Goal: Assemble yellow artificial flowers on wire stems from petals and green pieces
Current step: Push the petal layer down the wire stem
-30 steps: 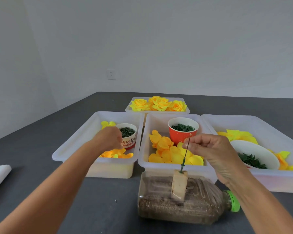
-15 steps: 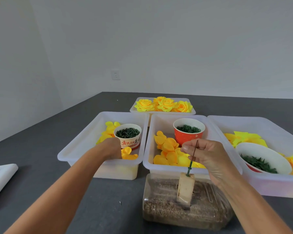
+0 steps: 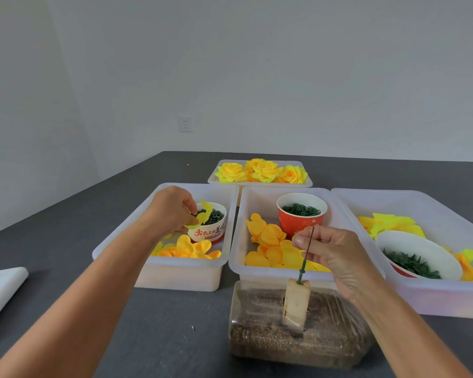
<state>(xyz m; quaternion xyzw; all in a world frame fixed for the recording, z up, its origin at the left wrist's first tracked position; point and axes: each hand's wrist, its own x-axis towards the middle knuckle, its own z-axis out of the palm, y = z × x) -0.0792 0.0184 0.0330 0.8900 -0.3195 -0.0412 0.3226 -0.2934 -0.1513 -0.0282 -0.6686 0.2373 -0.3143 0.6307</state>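
Both hands' fingertips hidden: left (image 3: pixel 172 211) behind petal (image 3: pixel 202 217), right (image 3: pixel 331 252) round wire (image 3: pixel 307 251).

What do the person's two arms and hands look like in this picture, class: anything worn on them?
Both forearms are bare as far as the frame shows: no sleeves, gloves, watch or bracelet. The left hand and right hand show no rings on the fingers in view. Both arms enter from the bottom edge of the picture.
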